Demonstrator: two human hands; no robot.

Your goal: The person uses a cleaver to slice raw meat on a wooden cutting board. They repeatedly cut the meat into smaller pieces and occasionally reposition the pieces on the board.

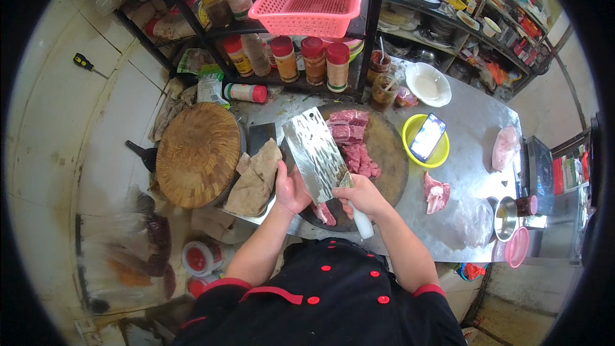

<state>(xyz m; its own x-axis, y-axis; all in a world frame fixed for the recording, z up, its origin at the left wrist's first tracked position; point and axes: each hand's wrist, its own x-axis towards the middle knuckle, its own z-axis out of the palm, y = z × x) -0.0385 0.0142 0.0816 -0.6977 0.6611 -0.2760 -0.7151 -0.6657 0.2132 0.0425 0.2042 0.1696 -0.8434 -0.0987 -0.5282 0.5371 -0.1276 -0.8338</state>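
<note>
My right hand (363,196) grips a wide cleaver (312,151) near the base of its white handle. The hammered-pattern blade is raised and slants up to the left over a round chopping block (389,154). My left hand (291,191) is beside the blade's lower left edge, palm turned up and thumb apart. Its fingers run partly behind the steel; whether they touch it I cannot tell. Cut chunks of raw red meat (348,126) lie on the block past the blade, with smaller pieces (361,160) nearer me. Another strip of meat (325,215) lies at the block's near edge.
Left stands a thick wooden block (198,154), beside a folded brown cloth (254,180). To the right, a phone (427,137) rests on a yellow basket (407,146) near a piece of meat (436,192). Seasoning jars (314,60) and a pink basket (307,26) occupy the rack.
</note>
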